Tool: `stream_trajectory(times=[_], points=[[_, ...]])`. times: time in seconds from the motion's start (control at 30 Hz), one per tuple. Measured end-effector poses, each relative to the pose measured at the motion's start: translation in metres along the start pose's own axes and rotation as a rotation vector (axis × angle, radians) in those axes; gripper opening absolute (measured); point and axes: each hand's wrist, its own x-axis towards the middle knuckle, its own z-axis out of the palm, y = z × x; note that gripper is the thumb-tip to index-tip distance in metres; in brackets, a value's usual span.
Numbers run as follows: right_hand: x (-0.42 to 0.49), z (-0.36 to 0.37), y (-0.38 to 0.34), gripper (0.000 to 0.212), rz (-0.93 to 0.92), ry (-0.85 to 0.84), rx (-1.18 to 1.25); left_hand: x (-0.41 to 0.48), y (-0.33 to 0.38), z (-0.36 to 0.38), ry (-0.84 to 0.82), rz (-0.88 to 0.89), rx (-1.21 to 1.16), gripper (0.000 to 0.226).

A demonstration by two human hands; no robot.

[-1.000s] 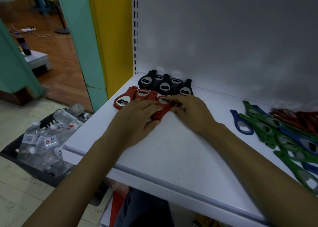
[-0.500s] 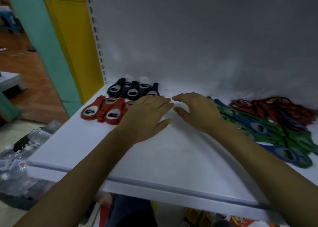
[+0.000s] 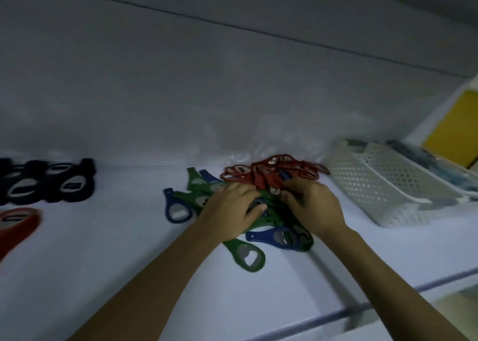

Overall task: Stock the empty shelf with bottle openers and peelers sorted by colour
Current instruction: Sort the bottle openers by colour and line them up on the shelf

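On the white shelf [image 3: 103,263] lies a mixed pile of green bottle openers [image 3: 248,255] and blue bottle openers [image 3: 178,209], with a tangle of red openers [image 3: 271,170] behind it. My left hand [image 3: 230,211] rests flat on the green and blue ones, thumb on a blue opener. Fingers curled, my right hand [image 3: 313,209] pinches the end of a red opener at the pile's edge. Sorted black openers [image 3: 69,183] sit in a row at the far left. A red opener [image 3: 15,224] lies in front of them.
A white perforated basket [image 3: 388,185] stands on the shelf just right of the pile, with a second container of dark items [image 3: 426,159] behind it. The shelf's back panel rises close behind the openers. The shelf's front edge [image 3: 336,315] runs across the lower right.
Both hands left the sorted red and black openers and moved right onto the mixed pile. The view swung right, bringing the white basket into sight.
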Motion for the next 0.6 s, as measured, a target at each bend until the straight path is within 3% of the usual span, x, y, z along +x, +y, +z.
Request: stream_trajectory(times=[0.17,0.23,0.33,0.6], points=[[0.027,0.014,-0.012,0.025,0.019,0.016,0.007,-0.002,-0.010,0.000,0.120,-0.050,-0.121,0.032],[0.041,0.021,-0.020,0.033,0.006,-0.035,-0.036,-0.001,-0.009,0.000,0.133,-0.052,-0.142,0.031],[0.051,0.032,-0.027,0.028,0.022,-0.114,-0.078,0.000,-0.011,0.002,0.158,-0.078,-0.184,0.032],[0.037,0.044,-0.024,0.022,0.062,0.017,0.077,0.003,-0.014,0.007,0.206,-0.159,-0.229,0.044]])
